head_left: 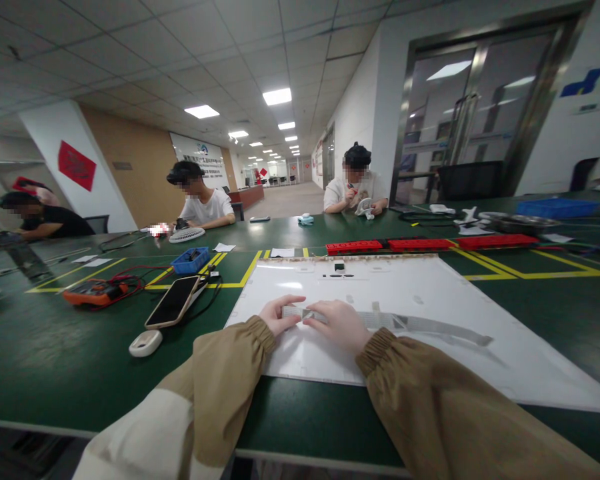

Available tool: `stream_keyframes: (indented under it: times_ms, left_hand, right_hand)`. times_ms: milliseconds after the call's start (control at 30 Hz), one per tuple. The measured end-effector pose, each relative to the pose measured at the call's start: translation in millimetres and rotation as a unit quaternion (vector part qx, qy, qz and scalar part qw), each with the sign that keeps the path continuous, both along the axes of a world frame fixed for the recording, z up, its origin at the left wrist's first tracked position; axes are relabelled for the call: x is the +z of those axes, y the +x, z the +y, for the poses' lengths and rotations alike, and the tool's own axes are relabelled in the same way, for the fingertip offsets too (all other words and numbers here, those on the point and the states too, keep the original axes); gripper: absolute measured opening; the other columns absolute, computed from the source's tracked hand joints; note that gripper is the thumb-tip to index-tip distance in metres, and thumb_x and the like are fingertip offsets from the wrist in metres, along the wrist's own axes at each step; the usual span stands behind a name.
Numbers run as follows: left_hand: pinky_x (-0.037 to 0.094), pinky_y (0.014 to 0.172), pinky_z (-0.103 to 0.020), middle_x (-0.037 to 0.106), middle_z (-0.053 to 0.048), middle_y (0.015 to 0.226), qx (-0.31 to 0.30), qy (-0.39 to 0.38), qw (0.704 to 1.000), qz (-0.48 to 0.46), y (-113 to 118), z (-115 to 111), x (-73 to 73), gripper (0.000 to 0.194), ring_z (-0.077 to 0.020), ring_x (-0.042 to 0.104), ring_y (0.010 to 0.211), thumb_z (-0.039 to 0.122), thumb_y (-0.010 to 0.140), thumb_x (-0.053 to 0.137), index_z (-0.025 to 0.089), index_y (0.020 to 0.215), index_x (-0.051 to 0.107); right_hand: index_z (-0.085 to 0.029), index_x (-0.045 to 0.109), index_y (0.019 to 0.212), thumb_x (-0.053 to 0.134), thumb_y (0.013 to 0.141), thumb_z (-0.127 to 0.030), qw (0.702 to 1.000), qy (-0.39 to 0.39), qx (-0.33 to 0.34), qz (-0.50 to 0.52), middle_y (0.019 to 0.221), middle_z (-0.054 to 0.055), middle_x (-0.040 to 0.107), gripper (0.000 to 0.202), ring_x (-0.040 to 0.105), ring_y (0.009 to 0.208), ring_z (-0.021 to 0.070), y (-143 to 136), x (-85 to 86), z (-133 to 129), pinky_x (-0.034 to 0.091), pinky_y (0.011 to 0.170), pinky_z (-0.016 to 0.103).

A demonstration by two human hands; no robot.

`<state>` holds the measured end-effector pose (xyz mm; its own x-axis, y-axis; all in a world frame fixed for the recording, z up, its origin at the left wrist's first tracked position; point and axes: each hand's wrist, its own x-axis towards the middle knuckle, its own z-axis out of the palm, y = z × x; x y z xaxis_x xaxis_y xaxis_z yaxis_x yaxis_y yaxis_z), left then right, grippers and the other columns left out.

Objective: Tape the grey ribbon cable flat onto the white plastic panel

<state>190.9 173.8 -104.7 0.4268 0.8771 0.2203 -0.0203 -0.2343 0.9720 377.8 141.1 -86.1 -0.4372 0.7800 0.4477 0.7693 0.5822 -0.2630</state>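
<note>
A large white panel (300,353) lies flat on the green table in front of me. Across its middle runs a long, flat grey ribbon cable (430,325), with a bend in it and its right end lying loose. My left hand (281,315) pinches the cable near its left end, thumb and fingers closed. Just to the right, my right hand (337,321) also grips it between thumb and fingertips, the palm covering part of its length. The two thumbs are close together, and both hands are low over the panel.
Left of the panel lie a phone (174,303), a small white case (145,343), an orange multimeter (96,292) and a blue bin (191,261). Red strips (357,247) line the panel's far edge. Co-workers sit across the table; one person (356,187) handles a white item.
</note>
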Motion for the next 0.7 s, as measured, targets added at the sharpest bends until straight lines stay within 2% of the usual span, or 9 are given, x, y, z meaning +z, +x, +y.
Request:
stream_keyframes:
  times_ms: [267, 400, 567, 700]
  left_hand:
    - [0.038, 0.054, -0.022, 0.064, -0.004, 0.074, 0.009, 0.018, 0.999, 0.027, -2.9, 5.7, -6.9, 0.062, -0.0101, 0.052, 0.056, 0.037, 0.058, 0.079, 0.013, 0.112, 0.061]
    - [0.041, 0.059, -0.022, 0.065, -0.005, 0.074, 0.000, 0.011, 0.999, 0.036, -3.0, 6.1, -8.3, 0.060, -0.0119, 0.056, 0.062, 0.037, 0.058, 0.080, 0.011, 0.109, 0.064]
    - [0.032, 0.045, -0.019, 0.065, -0.006, 0.079, 0.032, 0.036, 0.998, 0.047, -2.0, 3.8, -6.6, 0.055, -0.0052, 0.043, 0.047, 0.041, 0.062, 0.076, 0.010, 0.106, 0.066]
    - [0.031, 0.041, -0.018, 0.065, -0.005, 0.075, 0.065, 0.043, 0.996, 0.050, -0.8, 2.3, -7.8, 0.049, -0.0049, 0.040, 0.044, 0.039, 0.065, 0.073, 0.012, 0.105, 0.067]
  right_hand:
    - [-0.022, 0.070, 0.085, 0.051, 0.090, -0.029, 1.000, -0.011, -0.004, 0.000, 0.085, 0.002, 0.071, 0.021, 0.065, 0.079, 0.0170, -0.5, -2.5, 1.8, 0.040, 0.067, 0.027]
    - [-0.022, 0.070, 0.088, 0.051, 0.090, -0.028, 1.000, -0.022, 0.007, 0.005, 0.088, 0.001, 0.072, 0.019, 0.065, 0.082, 0.0168, -0.2, -4.5, 3.4, 0.040, 0.068, 0.027]
    - [-0.019, 0.066, 0.094, 0.057, 0.087, -0.037, 0.998, 0.056, -0.029, -0.016, 0.093, 0.005, 0.070, 0.021, 0.063, 0.088, 0.0201, -0.7, -2.9, 1.7, 0.037, 0.076, 0.031]
    - [-0.019, 0.066, 0.088, 0.056, 0.087, -0.041, 0.995, 0.079, -0.054, -0.037, 0.086, 0.005, 0.070, 0.025, 0.062, 0.080, 0.0193, -4.7, -1.2, -3.5, 0.035, 0.071, 0.032]
